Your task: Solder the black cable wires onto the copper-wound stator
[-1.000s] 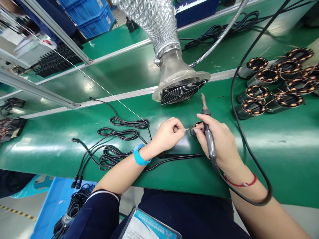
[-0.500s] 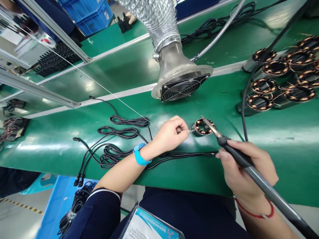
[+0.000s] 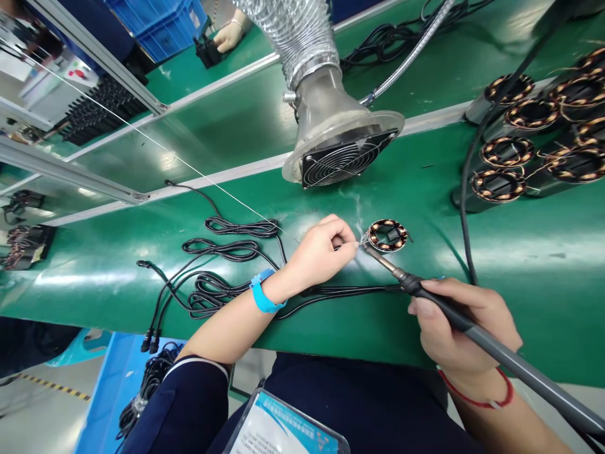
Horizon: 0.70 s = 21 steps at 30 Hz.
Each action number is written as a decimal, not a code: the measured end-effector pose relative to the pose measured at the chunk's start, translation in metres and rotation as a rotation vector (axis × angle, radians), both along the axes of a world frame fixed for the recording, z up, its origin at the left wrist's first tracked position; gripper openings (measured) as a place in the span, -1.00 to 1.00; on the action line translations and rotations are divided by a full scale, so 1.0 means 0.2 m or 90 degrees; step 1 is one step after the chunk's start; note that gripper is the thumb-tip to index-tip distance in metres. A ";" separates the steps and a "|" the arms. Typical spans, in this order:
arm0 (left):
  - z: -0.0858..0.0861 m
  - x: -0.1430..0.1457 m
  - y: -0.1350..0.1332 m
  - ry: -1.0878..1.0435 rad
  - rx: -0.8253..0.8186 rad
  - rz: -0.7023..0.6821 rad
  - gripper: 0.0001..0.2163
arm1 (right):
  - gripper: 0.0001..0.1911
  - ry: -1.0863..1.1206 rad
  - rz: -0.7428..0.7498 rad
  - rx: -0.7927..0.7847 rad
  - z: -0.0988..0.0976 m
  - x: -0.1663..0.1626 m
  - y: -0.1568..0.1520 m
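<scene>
My right hand is wrapped round the grip of a soldering iron. The iron's tip touches the leads at the left edge of a motor stator, a ring of copper windings on the green bench. Smoke rises from that spot. Just left of the tip, my left hand is closed in a pinch. A thin strand of solder wire stretches in from the upper left to this hand. The exact wire ends between the fingertips are too small to make out.
Coiled black cables lie left of and under my left forearm. A fume extractor hood hangs above the stator. More wound stators stand at right behind a hanging black cord. Across the bench, another person's gloved hand touches black parts.
The soldering iron's tip has moved left and down from above the stator to its leads, and smoke now rises. My left hand has stayed nearly in place. The other person's hand shows more.
</scene>
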State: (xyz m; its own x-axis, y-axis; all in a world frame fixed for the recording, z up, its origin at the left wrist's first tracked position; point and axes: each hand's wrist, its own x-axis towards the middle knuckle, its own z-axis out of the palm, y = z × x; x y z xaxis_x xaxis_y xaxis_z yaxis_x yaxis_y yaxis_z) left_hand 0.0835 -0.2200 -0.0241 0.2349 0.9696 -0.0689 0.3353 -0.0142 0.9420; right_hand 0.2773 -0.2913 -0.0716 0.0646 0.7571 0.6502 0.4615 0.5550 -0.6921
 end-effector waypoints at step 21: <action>-0.01 0.01 0.00 0.020 0.013 0.004 -0.86 | -0.59 -0.121 0.028 -0.013 0.13 -0.04 0.07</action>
